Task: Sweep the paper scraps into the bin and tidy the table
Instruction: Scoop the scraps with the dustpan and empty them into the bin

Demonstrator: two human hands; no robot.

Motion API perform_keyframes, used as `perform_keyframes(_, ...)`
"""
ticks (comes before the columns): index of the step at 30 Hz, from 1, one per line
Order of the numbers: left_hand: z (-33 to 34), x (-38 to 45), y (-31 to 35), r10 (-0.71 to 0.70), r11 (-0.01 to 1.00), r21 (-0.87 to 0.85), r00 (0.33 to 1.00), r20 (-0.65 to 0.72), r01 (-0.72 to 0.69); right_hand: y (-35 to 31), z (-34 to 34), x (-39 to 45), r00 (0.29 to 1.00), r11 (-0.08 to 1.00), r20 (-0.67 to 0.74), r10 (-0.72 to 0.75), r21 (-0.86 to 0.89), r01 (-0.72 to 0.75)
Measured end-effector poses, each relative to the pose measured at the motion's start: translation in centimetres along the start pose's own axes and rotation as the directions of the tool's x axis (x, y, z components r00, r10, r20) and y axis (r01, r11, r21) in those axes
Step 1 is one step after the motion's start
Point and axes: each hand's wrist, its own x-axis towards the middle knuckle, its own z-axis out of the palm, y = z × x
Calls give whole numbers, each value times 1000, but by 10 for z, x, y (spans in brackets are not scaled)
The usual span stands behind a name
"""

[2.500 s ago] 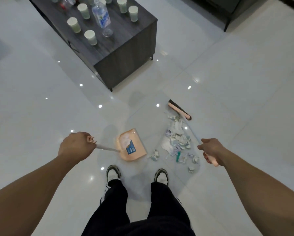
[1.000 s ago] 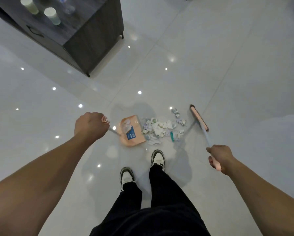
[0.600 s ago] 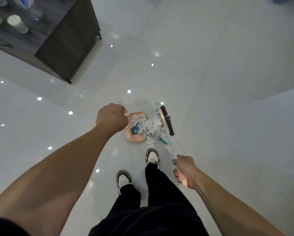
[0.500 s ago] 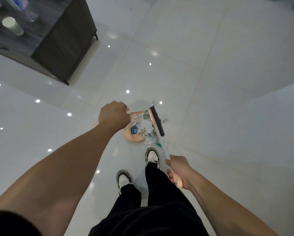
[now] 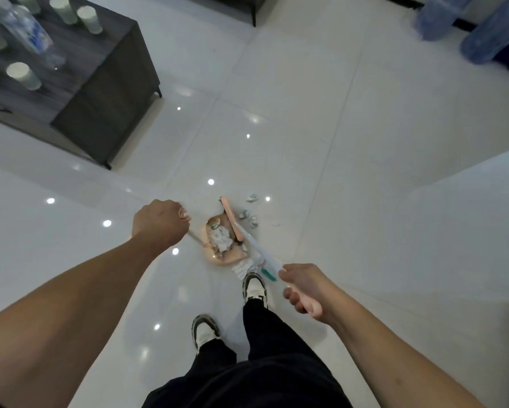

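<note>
The sweeping is partly done. Most of the scraps (image 5: 222, 238) sit heaped in the dustpan (image 5: 217, 245), which lies on the floor (image 5: 335, 142) just ahead of the person's forward shoe. The left hand (image 5: 159, 222) is curled tight round the dustpan's handle, and the right hand (image 5: 301, 290) grips the pink end of the broom (image 5: 247, 237). The broom head lies across the dustpan's far edge, over the heap.

What is left: three or four loose scraps (image 5: 248, 216) lie on the floor just beyond the dustpan, past the broom head. A white wad (image 5: 245, 267) and a green piece (image 5: 268, 274) lie beside the dustpan on its near side, by the shoe. The blur makes that count unsure. No bin shows, so by my judgement emptying the dustpan is not yet done.

The counter (image 5: 79, 83), well apart from the dustpan to its upper left, is not yet tidied. It carries one clear bottle (image 5: 30, 36) and at least six pale cups (image 5: 23, 75), with the frame edge cutting some off. Two blue jugs (image 5: 483, 28) stand far to the upper right of the dustpan.
</note>
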Motion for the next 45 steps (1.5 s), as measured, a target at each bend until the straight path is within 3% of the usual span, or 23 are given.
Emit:
perform_keyframes(7, -10, -13, -31, -152, 986, -76, 988, -14, 150, -69, -10, 22, 976, 979, -125, -180, -121, 165)
perform_keyframes(13, -10, -24, -57, -254, 964, -89, 967, -17, 252, -102, -21, 66, 966, 977, -179, -186, -138, 162)
perform_keyframes(20, -13, -30, -83, -367, 923, -125, 930, -5, 363, -94, -24, 77, 992, 965, -104, -68, -258, 39)
perform_keyframes(25, -18, -27, -96, -437, 889, -158, 899, -12, 430, -128, -13, 62, 992, 939, -30, -125, -326, 109)
perform_keyframes(34, -5, -64, -124, -614, 767, -186, 787, 64, 614, -195, 81, 95, 962, 762, 164, -219, -587, 273)
perform_keyframes(39, 26, -99, -134, -727, 634, -269, 678, 114, 725, -199, 108, 131, 961, 581, 187, -205, -767, 273)
perform_keyframes(45, 38, -106, -137, -724, 646, -263, 684, 86, 717, -182, 77, 124, 975, 367, 158, -154, -907, 205)
